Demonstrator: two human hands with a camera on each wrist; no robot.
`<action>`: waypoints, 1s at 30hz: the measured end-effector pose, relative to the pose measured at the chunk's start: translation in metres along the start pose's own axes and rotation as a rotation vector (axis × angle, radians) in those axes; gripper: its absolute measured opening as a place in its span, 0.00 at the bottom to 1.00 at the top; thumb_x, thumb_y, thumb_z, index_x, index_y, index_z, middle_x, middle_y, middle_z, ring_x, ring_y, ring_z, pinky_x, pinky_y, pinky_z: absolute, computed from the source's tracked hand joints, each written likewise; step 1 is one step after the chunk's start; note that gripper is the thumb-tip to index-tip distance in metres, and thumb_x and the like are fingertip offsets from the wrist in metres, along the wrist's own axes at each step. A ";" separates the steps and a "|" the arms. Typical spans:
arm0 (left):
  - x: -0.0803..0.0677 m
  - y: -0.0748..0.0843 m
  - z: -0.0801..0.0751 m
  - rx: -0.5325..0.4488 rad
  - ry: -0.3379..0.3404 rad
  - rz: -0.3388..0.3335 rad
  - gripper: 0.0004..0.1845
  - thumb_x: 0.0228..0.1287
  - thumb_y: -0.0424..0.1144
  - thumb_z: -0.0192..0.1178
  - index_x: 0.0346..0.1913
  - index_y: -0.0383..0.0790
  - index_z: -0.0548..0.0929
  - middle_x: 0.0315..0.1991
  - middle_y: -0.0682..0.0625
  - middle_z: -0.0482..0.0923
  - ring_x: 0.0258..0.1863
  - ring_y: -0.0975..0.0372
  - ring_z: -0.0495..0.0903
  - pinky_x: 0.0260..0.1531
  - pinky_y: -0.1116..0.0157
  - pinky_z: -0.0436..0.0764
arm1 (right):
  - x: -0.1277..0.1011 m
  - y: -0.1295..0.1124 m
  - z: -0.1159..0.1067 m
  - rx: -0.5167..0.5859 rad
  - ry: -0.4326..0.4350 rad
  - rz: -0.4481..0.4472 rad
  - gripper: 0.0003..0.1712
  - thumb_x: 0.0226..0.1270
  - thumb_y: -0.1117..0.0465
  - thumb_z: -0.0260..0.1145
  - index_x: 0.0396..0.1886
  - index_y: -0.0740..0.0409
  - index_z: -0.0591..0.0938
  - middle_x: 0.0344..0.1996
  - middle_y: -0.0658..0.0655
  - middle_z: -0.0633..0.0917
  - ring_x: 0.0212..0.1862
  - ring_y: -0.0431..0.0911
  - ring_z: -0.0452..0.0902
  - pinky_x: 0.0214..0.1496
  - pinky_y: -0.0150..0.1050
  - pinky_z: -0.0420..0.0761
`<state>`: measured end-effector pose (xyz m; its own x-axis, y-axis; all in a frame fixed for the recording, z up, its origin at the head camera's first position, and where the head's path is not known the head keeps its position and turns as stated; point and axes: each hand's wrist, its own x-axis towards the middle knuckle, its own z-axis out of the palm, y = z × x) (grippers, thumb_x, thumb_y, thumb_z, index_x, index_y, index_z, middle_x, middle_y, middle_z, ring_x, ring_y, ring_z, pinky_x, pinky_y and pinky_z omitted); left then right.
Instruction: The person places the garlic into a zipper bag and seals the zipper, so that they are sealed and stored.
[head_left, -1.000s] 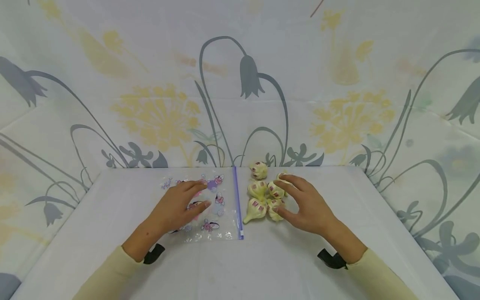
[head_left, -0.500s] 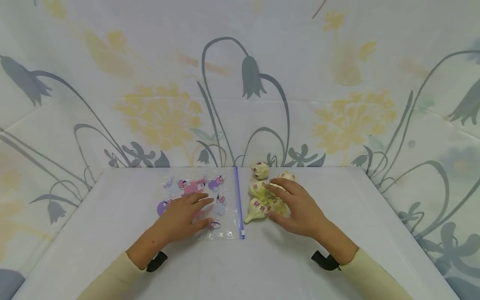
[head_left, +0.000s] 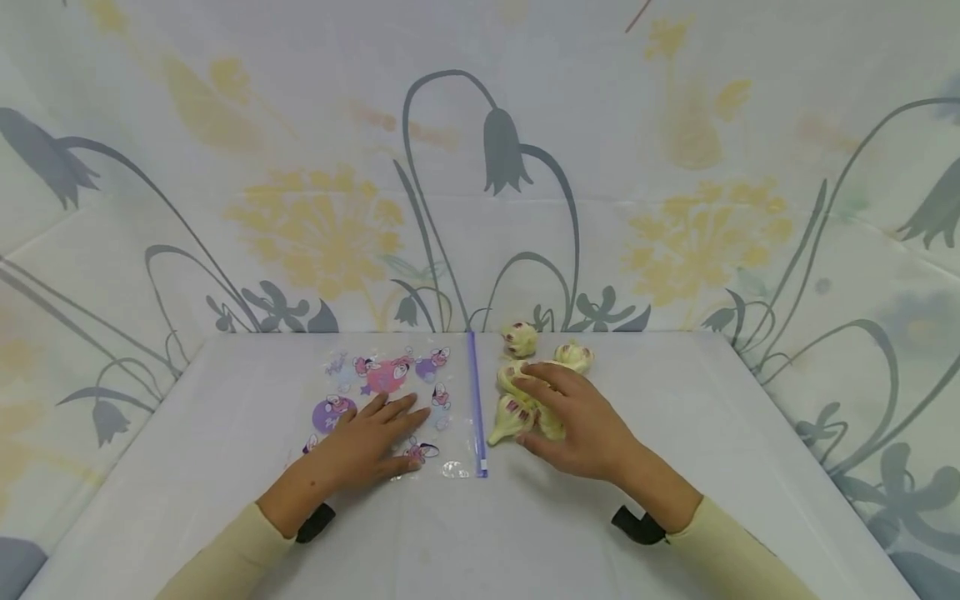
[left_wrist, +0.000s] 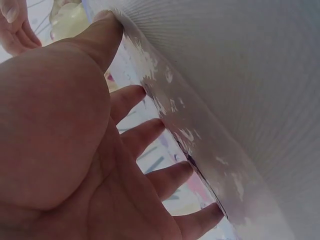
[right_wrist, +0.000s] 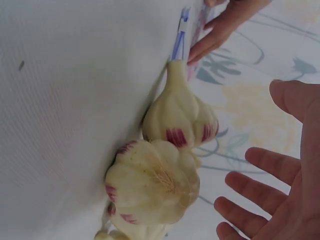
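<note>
A clear zip bag (head_left: 386, 377) with pink and purple cartoon prints lies flat, its purple zip strip (head_left: 477, 408) facing the garlic. My left hand (head_left: 363, 446) rests on the bag with fingers spread. In the left wrist view its fingertips (left_wrist: 172, 177) press the plastic. Right of the strip sit several cream garlic bulbs with purple streaks, among them a long-necked garlic bulb (head_left: 512, 418). Over this group hovers my right hand (head_left: 588, 425), fingers apart, partly hiding some bulbs. The right wrist view shows a gap between its fingers and the nearest garlic bulb (right_wrist: 152, 182).
Two garlic bulbs stand farther back: one garlic bulb (head_left: 519, 340) near the strip and another garlic bulb (head_left: 573, 358) to its right. A white cloth covers the table (head_left: 480, 542). Behind rises a flower-printed curtain (head_left: 525, 233).
My left hand has come down onto the bag and slightly toward me, spreading its fingers. My right hand has shifted left and lower over the garlic. Bag and bulbs look unmoved.
</note>
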<state>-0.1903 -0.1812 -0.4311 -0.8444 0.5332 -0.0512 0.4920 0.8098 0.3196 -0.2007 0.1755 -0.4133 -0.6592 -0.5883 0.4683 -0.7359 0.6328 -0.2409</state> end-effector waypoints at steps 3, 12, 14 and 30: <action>-0.001 0.000 -0.002 0.009 0.006 0.006 0.39 0.73 0.57 0.66 0.82 0.49 0.68 0.83 0.43 0.59 0.81 0.33 0.54 0.68 0.21 0.55 | 0.000 -0.002 0.002 0.014 0.006 -0.023 0.40 0.62 0.48 0.80 0.73 0.51 0.78 0.71 0.58 0.78 0.74 0.56 0.71 0.75 0.59 0.71; -0.003 -0.003 0.000 0.024 0.013 0.006 0.40 0.72 0.58 0.67 0.81 0.49 0.68 0.83 0.43 0.61 0.81 0.33 0.55 0.66 0.20 0.57 | 0.001 -0.010 0.001 0.011 -0.018 -0.021 0.41 0.63 0.46 0.79 0.74 0.50 0.77 0.73 0.56 0.76 0.76 0.55 0.69 0.77 0.57 0.69; -0.003 -0.004 0.001 0.028 0.017 0.008 0.40 0.72 0.58 0.67 0.81 0.50 0.69 0.83 0.43 0.61 0.81 0.33 0.56 0.66 0.20 0.57 | 0.001 -0.010 0.003 0.005 -0.017 -0.032 0.42 0.63 0.46 0.79 0.75 0.49 0.77 0.74 0.56 0.76 0.76 0.55 0.69 0.76 0.58 0.70; -0.014 -0.006 0.001 0.027 0.019 0.005 0.40 0.71 0.59 0.66 0.81 0.50 0.69 0.83 0.44 0.61 0.80 0.33 0.56 0.67 0.21 0.57 | 0.005 -0.017 0.007 0.026 -0.014 -0.086 0.42 0.62 0.46 0.79 0.74 0.51 0.77 0.71 0.58 0.78 0.76 0.56 0.70 0.76 0.57 0.70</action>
<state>-0.1815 -0.1933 -0.4337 -0.8459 0.5324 -0.0317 0.5011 0.8137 0.2945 -0.1919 0.1581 -0.4131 -0.5958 -0.6467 0.4762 -0.7932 0.5668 -0.2226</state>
